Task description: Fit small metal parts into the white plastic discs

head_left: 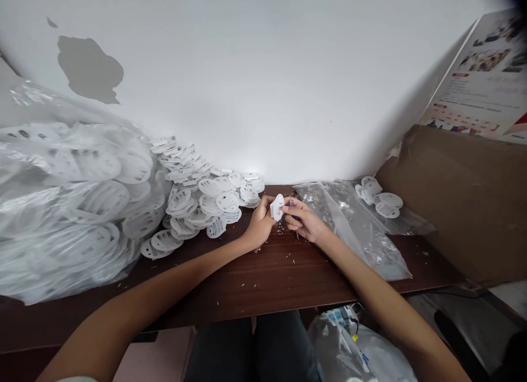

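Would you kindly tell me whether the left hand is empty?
No, the left hand holds a white disc above the brown table.

The one view looks from the wearer's head, above the front edge of the desk (263, 286), facing forward and down, its centre falling on the desk's back edge. It is near and wide: the hands (304, 220) sit at mid-depth over the desk, forearms enter from its front, the wall (267, 96) rises behind it, and the wearer's legs (251, 346) show below it.
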{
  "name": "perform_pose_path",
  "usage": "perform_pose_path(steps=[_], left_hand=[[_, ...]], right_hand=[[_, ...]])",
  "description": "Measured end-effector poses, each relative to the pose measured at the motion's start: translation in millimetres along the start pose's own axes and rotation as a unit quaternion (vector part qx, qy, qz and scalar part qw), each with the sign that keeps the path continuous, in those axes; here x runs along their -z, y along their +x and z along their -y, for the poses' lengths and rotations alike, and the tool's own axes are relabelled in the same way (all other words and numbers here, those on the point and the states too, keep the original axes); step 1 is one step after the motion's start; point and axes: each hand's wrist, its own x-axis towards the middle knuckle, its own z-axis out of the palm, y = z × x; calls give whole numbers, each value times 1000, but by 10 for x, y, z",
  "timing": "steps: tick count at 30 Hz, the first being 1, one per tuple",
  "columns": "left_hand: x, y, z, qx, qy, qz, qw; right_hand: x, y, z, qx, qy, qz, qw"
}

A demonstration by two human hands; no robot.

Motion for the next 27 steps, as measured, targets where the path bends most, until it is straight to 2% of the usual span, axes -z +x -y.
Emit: perform_pose_path(steps=[7, 11, 14, 17, 20, 22, 24, 27], left_hand=[[-22, 15, -37, 22, -56, 0, 998], [-2, 31, -50, 43, -91, -10, 995], [25, 59, -12, 36, -110, 1, 993], [39, 73, 7, 56, -115, 34, 991], [39, 53, -31, 94, -106, 67, 988], [40, 33, -68, 101, -94, 74, 988], [45, 24, -90, 101, -93, 70, 988], [62, 38, -85, 110, -123, 58, 985]], right_hand=[[-6, 15, -7, 25, -13, -35, 999], [20, 32, 24, 88, -52, -100, 990], [50, 45, 46, 154, -103, -168, 968], [62, 40, 67, 229, -189, -227, 928], [68, -5, 83, 300, -318, -251, 864], [95, -45, 83, 318, -398, -226, 830], [150, -74, 73, 324, -478, -170, 798], [247, -86, 60, 332, -595, -90, 727]])
